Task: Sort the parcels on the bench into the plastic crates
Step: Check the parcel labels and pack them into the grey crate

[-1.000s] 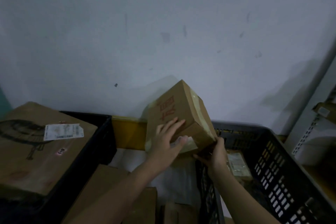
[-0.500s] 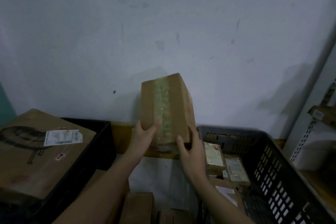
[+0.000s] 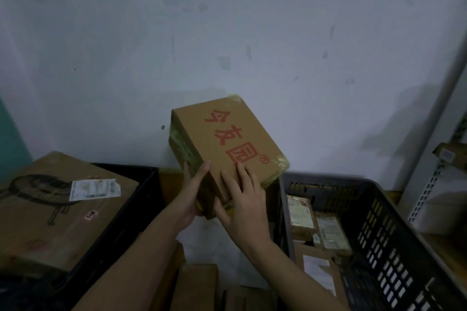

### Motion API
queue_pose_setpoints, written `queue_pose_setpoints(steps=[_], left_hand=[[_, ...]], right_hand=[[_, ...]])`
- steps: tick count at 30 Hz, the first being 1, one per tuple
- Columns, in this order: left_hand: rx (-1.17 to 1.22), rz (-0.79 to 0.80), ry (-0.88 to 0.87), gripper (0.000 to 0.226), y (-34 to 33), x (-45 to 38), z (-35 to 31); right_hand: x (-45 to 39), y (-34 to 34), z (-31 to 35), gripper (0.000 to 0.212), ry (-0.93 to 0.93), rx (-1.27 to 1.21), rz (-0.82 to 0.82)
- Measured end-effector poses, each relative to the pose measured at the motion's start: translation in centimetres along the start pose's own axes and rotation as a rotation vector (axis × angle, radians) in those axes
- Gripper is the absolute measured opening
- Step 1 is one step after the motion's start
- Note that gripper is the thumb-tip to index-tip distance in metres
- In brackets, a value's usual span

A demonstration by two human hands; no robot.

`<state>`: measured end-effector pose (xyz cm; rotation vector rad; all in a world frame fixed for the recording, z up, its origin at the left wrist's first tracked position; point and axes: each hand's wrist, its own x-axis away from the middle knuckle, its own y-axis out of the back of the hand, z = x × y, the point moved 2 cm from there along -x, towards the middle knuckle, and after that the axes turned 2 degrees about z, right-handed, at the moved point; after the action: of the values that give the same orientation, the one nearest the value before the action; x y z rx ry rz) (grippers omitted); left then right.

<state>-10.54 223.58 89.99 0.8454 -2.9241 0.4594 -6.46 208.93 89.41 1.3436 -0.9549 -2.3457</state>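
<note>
Two bare hands hold up a brown cardboard box [image 3: 227,144] in front of a pale wall [image 3: 227,20]. The box is tilted, with big red letters on its top face and shiny tape on its edges. The left hand [image 3: 188,195] has a grip on the near left corner of the box, with the thumb on top and the fingers curled under it. The right hand [image 3: 242,207] lies on the near end of the box with its fingers spread on the top face and the thumb pressed on the near side, so it is gripping the box too. The box is up in the air, between two crates. On the left is a black crate [image 3: 131,212] with a large brown parcel [image 3: 50,214] inside, and that parcel has a white label [image 3: 94,188] on top. On the right is a grey crate [image 3: 394,242] with holes in its wall, and small wrapped parcels [image 3: 316,222] lie inside it. More brown boxes [image 3: 197,285] sit on the near surface under the arms. A metal shelf [image 3: 439,179] stands on the far right.
</note>
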Motion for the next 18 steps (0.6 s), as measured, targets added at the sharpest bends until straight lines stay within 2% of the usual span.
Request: queue_pose_setpoints(steps=[3,5,7,8,10,12,16,18], left_hand=[[0.106,-0.031,-0.015,0.099,1.2,0.1,0.3],[0.205,-0.069,0.011,0.099,2.0,-0.1,0.6],[0.312,-0.070,0.041,0.096,2.6,0.2,0.7],[0.361,-0.071,0.050,0.094,2.9,0.4,0.7],[0.422,-0.042,0.047,0.101,3.5,0.6,0.7],[0.449,-0.010,0.048,0.106,4.0,0.9,0.8],[0.498,0.075,0.111,0.085,4.5,1.2,1.7],[0.505,0.131,0.137,0.077,4.8,1.5,1.9]], right_hand=[[-1.1,1.3,-0.1,0.045,0.097,-0.103,0.045],[-2.2,2.6,-1.2,0.034,0.079,-0.186,-0.073],[-3.6,4.0,-3.7,0.027,-0.135,-0.254,-0.303],[-4.1,4.5,-5.0,0.030,-0.291,-0.304,-0.352],[-4.7,4.8,-6.8,0.047,-0.530,-0.428,-0.203],[-5.0,4.6,-7.3,0.058,-0.631,-0.575,-0.004],[-5.1,3.5,-7.6,0.072,-1.021,-1.060,0.148],[-4.4,2.9,-7.9,0.077,-1.116,-1.156,0.277]])
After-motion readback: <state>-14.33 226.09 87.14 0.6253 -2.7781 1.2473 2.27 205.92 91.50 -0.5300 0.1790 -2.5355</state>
